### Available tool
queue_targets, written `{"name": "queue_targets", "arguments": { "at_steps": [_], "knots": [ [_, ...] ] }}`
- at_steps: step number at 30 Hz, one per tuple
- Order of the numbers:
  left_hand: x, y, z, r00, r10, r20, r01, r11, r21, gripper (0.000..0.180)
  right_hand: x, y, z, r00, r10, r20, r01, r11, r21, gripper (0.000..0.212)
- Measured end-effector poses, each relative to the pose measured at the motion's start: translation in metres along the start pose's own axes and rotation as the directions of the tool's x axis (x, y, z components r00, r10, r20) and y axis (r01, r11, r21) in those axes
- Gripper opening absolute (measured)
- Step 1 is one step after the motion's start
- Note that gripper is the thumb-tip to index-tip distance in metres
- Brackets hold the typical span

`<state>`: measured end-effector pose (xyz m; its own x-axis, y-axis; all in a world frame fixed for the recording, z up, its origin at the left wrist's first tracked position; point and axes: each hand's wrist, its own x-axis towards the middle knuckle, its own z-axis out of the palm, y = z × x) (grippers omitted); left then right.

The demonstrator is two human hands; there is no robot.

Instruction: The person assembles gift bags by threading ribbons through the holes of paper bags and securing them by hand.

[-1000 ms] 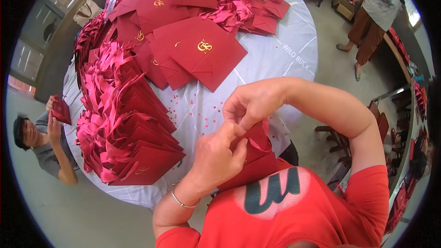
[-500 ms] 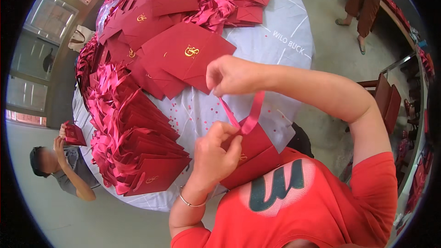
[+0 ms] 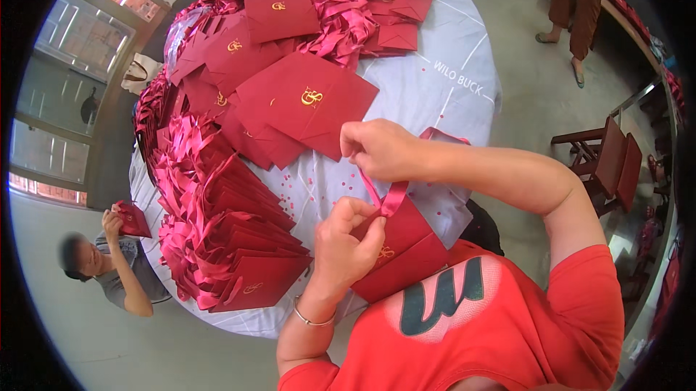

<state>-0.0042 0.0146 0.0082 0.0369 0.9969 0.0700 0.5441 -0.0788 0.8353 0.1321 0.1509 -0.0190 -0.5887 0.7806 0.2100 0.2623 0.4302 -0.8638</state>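
Note:
A dark red paper gift bag (image 3: 406, 250) with a gold emblem is near my chest at the table's front edge. My left hand (image 3: 341, 246) pinches its upper edge, where a pink-red ribbon (image 3: 395, 199) crosses over. Above it, my right hand (image 3: 380, 148) is closed on one strand of that ribbon, which runs taut down to the left fingertips. Another stretch of ribbon shows just beyond my right forearm. Whether a knot lies under the left fingers, I cannot tell.
Finished-looking bags with ribbons (image 3: 217, 224) stand packed at left. Flat red bags (image 3: 312, 97) overlap mid-table on a pale tablecloth (image 3: 457, 43), with loose ribbons (image 3: 344, 10) behind. A person (image 3: 123, 260) at left holds a small red bag; another person stands at upper right near a wooden chair (image 3: 605, 163).
My right hand has come slightly lower relative to the bag, and the ribbon loop is smaller. A ribbon length now shows past my forearm. Someone's hands appear at the far table edge.

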Motion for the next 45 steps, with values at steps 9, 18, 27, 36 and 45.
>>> {"name": "queue_targets", "arguments": {
  "at_steps": [9, 18, 27, 36, 45],
  "knots": [
    [0.001, 0.002, 0.000, 0.998, -0.063, 0.016, 0.063, 0.998, 0.017, 0.019, -0.008, 0.001, -0.016, 0.987, -0.062, -0.145, 0.053, 0.997, -0.065, 0.018],
    [0.010, -0.004, 0.005, 0.990, -0.132, 0.048, 0.138, 0.977, -0.161, 0.012, -0.056, -0.012, -0.072, 0.927, -0.115, 0.356, 0.142, 0.989, -0.049, 0.028],
    [0.015, -0.024, 0.004, 0.949, -0.272, 0.157, 0.302, 0.929, -0.216, 0.017, -0.097, -0.045, -0.135, 0.910, 0.025, 0.413, -0.206, 0.893, 0.400, 0.016],
    [0.015, -0.026, 0.008, 0.952, -0.274, 0.135, 0.301, 0.917, -0.262, 0.016, -0.117, -0.040, -0.109, 0.970, -0.233, -0.060, 0.174, 0.503, 0.847, 0.045],
    [0.014, -0.021, 0.008, 0.988, -0.151, -0.029, 0.144, 0.974, -0.174, 0.017, -0.078, -0.085, -0.098, 0.868, -0.395, -0.301, 0.456, 0.874, 0.167, 0.013]
  ]
}}
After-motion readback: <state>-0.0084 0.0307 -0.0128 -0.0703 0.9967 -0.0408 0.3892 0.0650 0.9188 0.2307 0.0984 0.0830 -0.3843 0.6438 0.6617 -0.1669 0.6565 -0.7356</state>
